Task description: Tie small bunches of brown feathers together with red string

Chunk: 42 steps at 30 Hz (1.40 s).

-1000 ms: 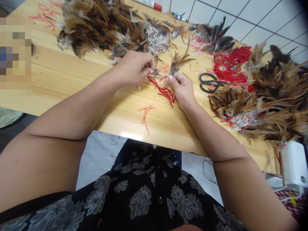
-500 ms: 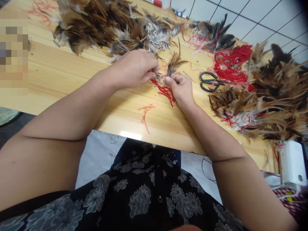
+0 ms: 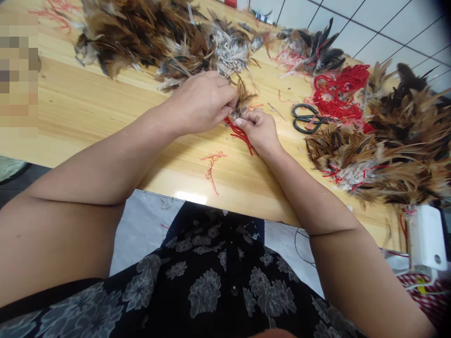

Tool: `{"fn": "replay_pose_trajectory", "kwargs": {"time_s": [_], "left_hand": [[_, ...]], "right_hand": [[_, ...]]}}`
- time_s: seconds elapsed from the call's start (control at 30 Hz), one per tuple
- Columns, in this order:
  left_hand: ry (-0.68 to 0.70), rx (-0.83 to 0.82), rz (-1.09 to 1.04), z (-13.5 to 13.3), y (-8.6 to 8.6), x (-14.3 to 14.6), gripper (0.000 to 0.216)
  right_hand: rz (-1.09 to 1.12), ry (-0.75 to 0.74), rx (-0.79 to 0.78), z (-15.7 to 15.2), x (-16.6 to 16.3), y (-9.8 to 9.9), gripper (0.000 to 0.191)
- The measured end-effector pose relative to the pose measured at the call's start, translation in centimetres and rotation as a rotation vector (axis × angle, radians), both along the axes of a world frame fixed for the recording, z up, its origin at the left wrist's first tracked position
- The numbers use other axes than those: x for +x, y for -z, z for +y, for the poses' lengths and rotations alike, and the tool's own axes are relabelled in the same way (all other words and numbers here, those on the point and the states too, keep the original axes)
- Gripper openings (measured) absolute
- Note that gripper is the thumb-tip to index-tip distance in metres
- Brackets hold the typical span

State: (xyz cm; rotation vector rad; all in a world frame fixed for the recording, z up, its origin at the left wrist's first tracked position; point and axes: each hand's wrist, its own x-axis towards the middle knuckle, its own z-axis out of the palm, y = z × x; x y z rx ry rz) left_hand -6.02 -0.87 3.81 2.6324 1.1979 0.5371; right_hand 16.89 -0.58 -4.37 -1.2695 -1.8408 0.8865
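A small tuft of brown feathers stands up between my two hands, over the table. My left hand is closed, thumb and fingers pinched at the left side of the tuft's base. From the right, my right hand pinches the base with thumb and forefinger. The exact grip points are partly hidden by the fingers. Cut lengths of red cord lie on the table just under and in front of the hands.
Loose brown feathers heap at the back left, and tied feather bundles at the right. Black-handled scissors lie beside a red cord skein. A thin thread tangle is near the table's front edge. A tiled wall borders the back.
The feather tuft has shifted left with my right hand and now meets my left fingertips. My left hand has moved slightly right, closing the gap between the hands.
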Motion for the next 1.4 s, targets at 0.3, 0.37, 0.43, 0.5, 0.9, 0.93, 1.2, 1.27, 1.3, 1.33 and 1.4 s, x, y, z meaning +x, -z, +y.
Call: {"fn": "replay_pose_trajectory", "kwargs": {"time_s": [0.3,0.37,0.43,0.5,0.9,0.93,1.2,1.27,1.3,1.33,1.4], "left_hand": [[-0.192,0.098,-0.383,-0.5,-1.3,-0.4,0.021],[-0.140,0.003,-0.392,-0.3,-0.9,-0.1,0.021],[-0.097,-0.108,-0.407,-0.1,0.0,0.4,0.019],[-0.090,-0.225,-0.471,0.0,0.9,1.1,0.019],[-0.142,-0.518,-0.647,0.0,2.6,2.2,0.041],[-0.141,-0.524,-0.637,0.2,2.7,2.2,0.042],[-0.088,-0.503,-0.520,0.3,2.9,1.8,0.050],[-0.100,-0.504,-0.516,0.2,2.6,1.8,0.051],[-0.111,-0.514,-0.514,0.1,2.5,1.8,0.052],[-0.120,-0.526,-0.514,0.2,2.4,1.7,0.053],[-0.124,-0.543,-0.522,0.3,2.3,1.5,0.055]], "right_hand": [[0.376,-0.022,-0.137,-0.1,0.3,-0.3,0.056],[0.425,-0.029,-0.146,-0.1,0.3,-0.5,0.060],[0.444,-0.056,-0.135,-0.1,0.3,-0.4,0.064],[0.435,-0.080,-0.111,-0.1,0.2,-0.2,0.065],[-0.020,0.006,0.058,-0.3,-0.3,0.0,0.029],[-0.028,0.014,0.057,-0.5,-0.4,-0.1,0.029],[0.010,0.067,0.003,-1.3,-1.0,-0.6,0.023],[0.035,0.057,0.003,-1.3,-0.9,-0.7,0.025],[0.052,0.050,0.004,-1.3,-0.8,-0.7,0.030],[0.075,0.045,0.005,-1.2,-0.7,-0.6,0.036],[0.136,0.038,-0.001,-1.1,-0.6,-0.5,0.046]]}}
